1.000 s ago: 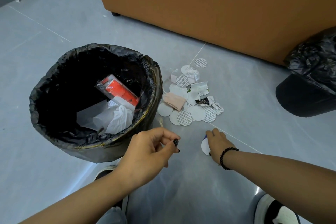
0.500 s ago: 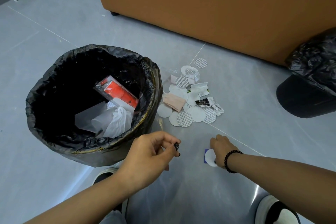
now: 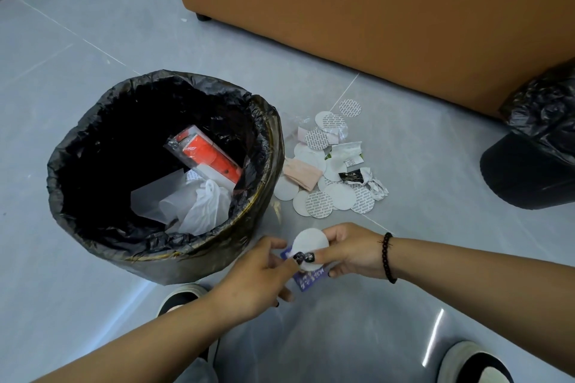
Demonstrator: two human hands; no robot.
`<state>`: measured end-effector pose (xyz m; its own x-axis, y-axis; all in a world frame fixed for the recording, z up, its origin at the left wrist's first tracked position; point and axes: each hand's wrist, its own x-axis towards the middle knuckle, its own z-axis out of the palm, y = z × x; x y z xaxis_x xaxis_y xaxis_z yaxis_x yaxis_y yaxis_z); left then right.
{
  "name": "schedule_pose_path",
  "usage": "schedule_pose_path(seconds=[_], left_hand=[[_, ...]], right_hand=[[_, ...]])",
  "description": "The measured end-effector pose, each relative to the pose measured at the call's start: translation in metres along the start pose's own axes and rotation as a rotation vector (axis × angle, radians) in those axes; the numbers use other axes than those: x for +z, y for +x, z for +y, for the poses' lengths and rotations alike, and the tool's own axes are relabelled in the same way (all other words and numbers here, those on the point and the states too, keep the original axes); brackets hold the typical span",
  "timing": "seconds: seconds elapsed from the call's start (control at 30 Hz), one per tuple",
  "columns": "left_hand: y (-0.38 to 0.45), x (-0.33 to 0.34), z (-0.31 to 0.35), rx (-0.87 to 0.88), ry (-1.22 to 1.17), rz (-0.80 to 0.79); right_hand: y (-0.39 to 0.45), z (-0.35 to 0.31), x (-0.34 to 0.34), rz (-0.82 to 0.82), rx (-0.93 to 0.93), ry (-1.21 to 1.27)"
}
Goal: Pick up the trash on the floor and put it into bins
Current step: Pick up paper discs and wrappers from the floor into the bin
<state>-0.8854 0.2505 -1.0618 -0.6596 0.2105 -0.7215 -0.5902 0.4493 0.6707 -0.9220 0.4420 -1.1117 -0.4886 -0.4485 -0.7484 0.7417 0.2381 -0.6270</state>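
A bin lined with a black bag (image 3: 77, 218) stands on the grey floor at the left, holding a red packet and white plastic. Just right of it lies a pile of white round discs and wrappers (image 3: 329, 171). In front of the bin my right hand (image 3: 351, 250) holds a white disc (image 3: 309, 241) together with a blue card (image 3: 308, 280). My left hand (image 3: 258, 277) meets it there, its thumb and finger pinching the lower edge of the disc. Both hands are lifted off the floor.
A large brown cabinet (image 3: 389, 15) fills the back. A second black-bagged bin (image 3: 535, 158) stands at the right edge. My shoes show at the bottom, one (image 3: 476, 364) right, one (image 3: 183, 295) under my left arm. Small scraps lie at the far left.
My right hand lifted the white disc and blue card off the floor and moved left. My left hand moved right to meet it and took hold of the disc.
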Motion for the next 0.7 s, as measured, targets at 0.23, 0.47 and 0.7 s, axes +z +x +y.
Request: schedule_pose_path(seconds=[0.23,0.47,0.7], left_hand=[[0.010,-0.004,-0.010,0.071,0.090,0.150],[0.006,-0.010,-0.006,0.072,0.032,0.169],[-0.047,-0.028,0.069,0.790,0.666,0.241]], right_hand=[[0.017,-0.015,-0.003,-0.150,0.056,-0.260],[0.045,-0.017,-0.052,0.408,-0.075,-1.006],[0.084,0.010,-0.058,0.156,0.136,-1.555]])
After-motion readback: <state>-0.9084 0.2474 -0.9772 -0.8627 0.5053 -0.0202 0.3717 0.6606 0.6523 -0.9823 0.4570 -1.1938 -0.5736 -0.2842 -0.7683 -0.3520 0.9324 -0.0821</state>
